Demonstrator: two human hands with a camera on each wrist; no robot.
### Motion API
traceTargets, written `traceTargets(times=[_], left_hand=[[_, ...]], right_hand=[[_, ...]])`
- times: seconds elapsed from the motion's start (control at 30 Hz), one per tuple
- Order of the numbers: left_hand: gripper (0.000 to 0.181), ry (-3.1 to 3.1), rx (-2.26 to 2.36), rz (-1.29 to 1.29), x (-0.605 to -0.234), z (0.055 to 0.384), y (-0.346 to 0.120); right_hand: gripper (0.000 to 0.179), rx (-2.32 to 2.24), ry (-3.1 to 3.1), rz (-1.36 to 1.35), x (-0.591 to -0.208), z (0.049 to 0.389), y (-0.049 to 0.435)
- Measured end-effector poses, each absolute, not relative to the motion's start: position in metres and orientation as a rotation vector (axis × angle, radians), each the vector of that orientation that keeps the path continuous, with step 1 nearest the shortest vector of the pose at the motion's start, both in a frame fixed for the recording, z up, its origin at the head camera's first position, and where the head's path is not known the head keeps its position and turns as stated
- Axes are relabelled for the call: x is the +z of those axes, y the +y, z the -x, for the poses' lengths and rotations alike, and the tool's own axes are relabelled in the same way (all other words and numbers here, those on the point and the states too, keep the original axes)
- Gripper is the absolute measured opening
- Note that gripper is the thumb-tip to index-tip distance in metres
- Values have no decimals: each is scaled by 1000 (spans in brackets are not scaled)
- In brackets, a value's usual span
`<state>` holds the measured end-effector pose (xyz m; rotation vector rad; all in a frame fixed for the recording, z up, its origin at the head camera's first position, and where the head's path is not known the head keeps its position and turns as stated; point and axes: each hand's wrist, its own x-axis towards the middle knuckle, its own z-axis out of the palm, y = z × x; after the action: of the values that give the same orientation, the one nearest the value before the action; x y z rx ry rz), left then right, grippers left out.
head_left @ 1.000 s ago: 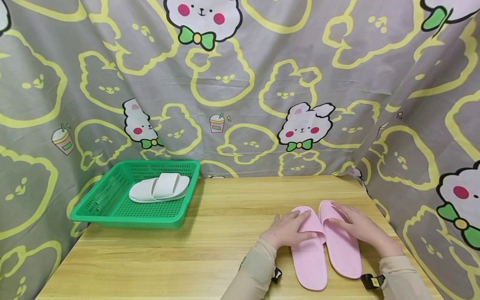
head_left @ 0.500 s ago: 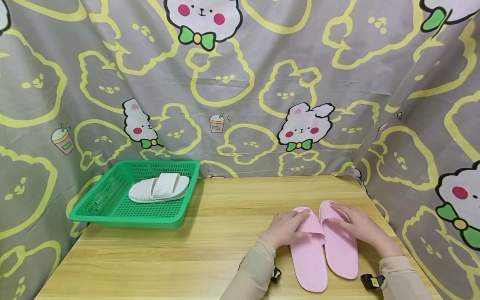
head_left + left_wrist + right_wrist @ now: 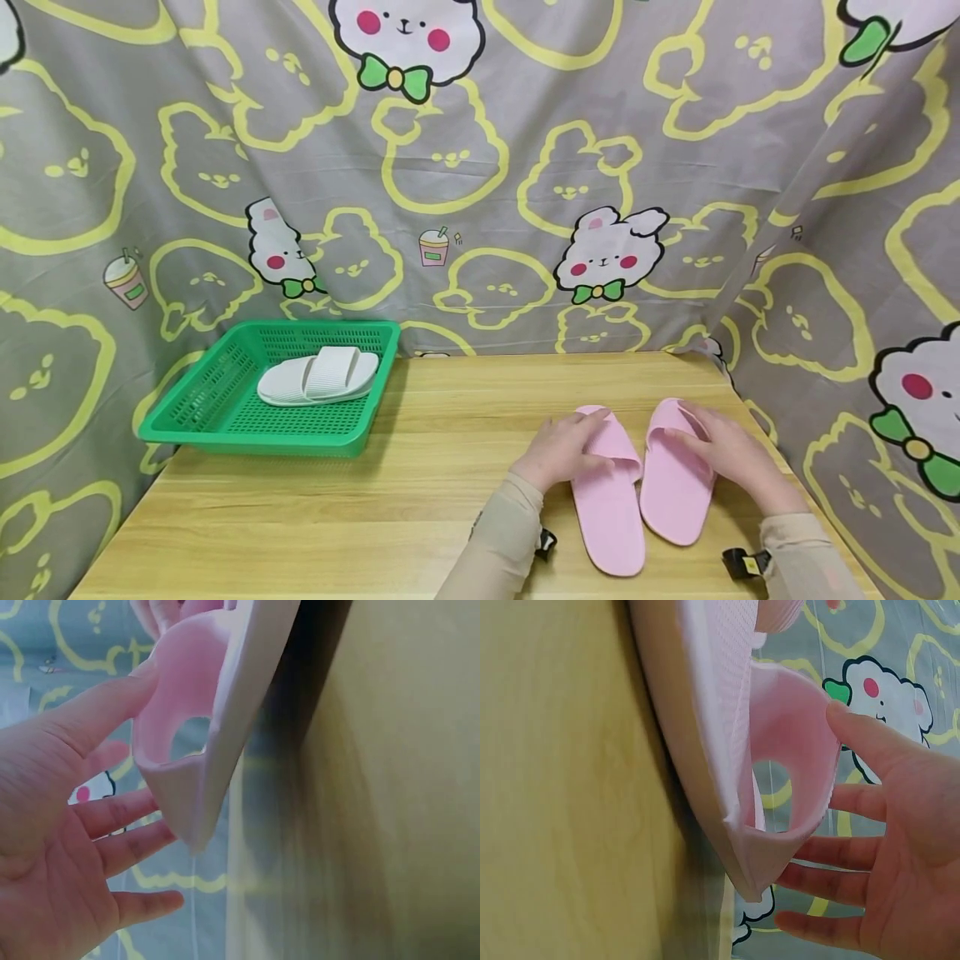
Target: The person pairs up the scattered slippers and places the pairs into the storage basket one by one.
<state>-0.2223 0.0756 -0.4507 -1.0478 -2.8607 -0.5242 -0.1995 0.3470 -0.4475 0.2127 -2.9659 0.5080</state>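
The head camera looks forward and down from above the table (image 3: 300, 508), wide enough for the basket (image 3: 251, 442) and curtain (image 3: 510, 187). The wrist cameras sit low and close, tipped sideways, facing past the left hand (image 3: 49, 832) and right hand (image 3: 911, 851) toward the curtain; all three views share the slippers (image 3: 609, 521).

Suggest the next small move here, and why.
Probably ease the toes of the left pink slipper and right pink slipper closer together: a gap widens toward the toes, and the left hand and right hand sit at the pair's outer sides.
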Motion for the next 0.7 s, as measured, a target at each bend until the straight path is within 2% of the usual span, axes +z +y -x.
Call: traceTargets(times=[0.7], left_hand=[[71, -2746, -619, 917, -444, 233, 62]], right_hand=[[75, 450, -2969, -101, -444, 199, 350]])
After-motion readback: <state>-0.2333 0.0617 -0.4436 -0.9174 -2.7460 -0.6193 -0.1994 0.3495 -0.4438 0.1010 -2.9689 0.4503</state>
